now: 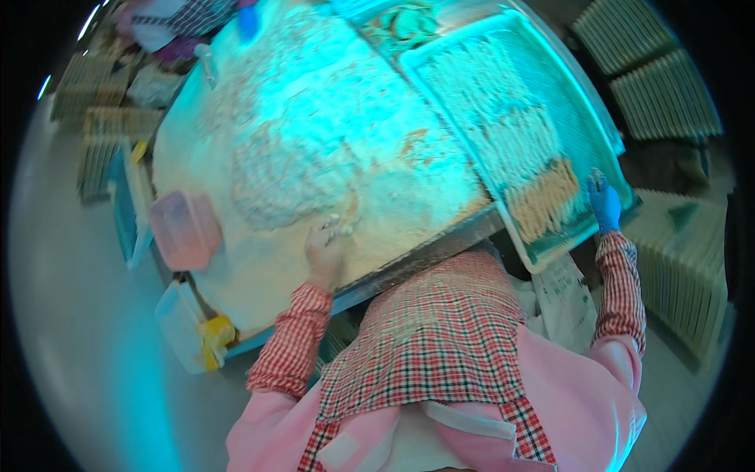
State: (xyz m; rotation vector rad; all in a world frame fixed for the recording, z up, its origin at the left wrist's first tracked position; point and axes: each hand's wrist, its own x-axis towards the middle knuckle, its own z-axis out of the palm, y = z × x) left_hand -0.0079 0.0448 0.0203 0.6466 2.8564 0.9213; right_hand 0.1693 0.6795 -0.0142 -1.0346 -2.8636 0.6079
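Looks like working between the powdered table (259, 295) and the greenish tray (578, 138); see pale strips (515, 141) in rows inside tray, mostly along its left. Have left hand (323, 242) on table by small pale bits (344, 228), gloved right hand (605, 206) at tray's near right; can't tell either grip. Probably needs a light touch next. Can't identify contents of pink tub (185, 230).

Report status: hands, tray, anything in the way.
Left hand at powdery table, blue-gloved right hand at tray, right side; both grips unclear. Pale strips partly fill tray. Pink tub at table's left edge, apart from hands.
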